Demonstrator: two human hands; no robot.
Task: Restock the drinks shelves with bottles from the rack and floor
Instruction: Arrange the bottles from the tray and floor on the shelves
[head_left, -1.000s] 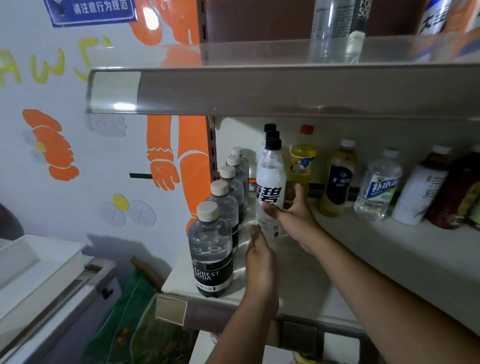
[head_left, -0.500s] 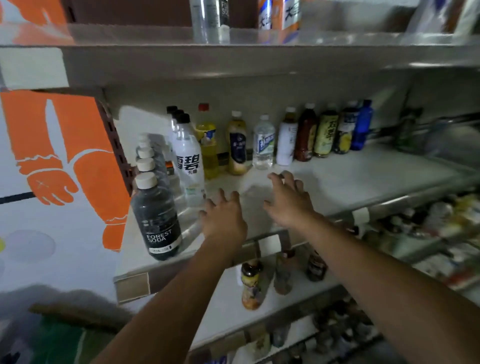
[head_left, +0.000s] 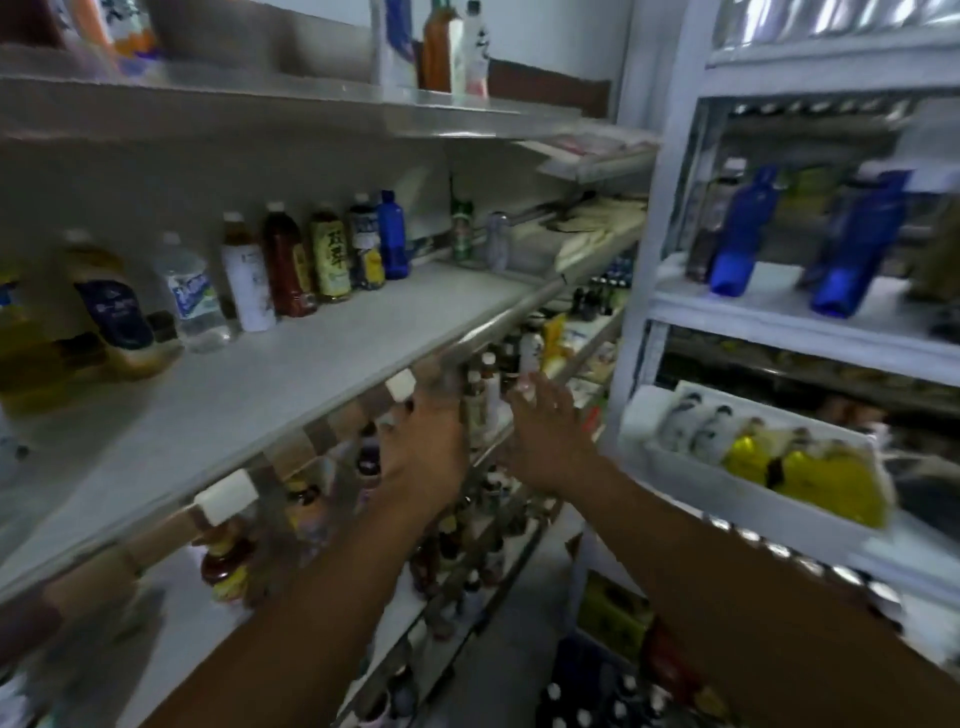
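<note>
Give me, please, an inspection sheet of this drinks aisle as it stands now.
Surface: shelf, grey, bottles along its back.
Job's things: bottle row upright; blue bottles on the rack; floor bottles below.
Clutter: nothing seen.
Hands: left hand and right hand open, holding nothing, by the shelf edge.
Cables: nothing seen.
Surroundings: lower shelf holds bottles; view blurred.
</note>
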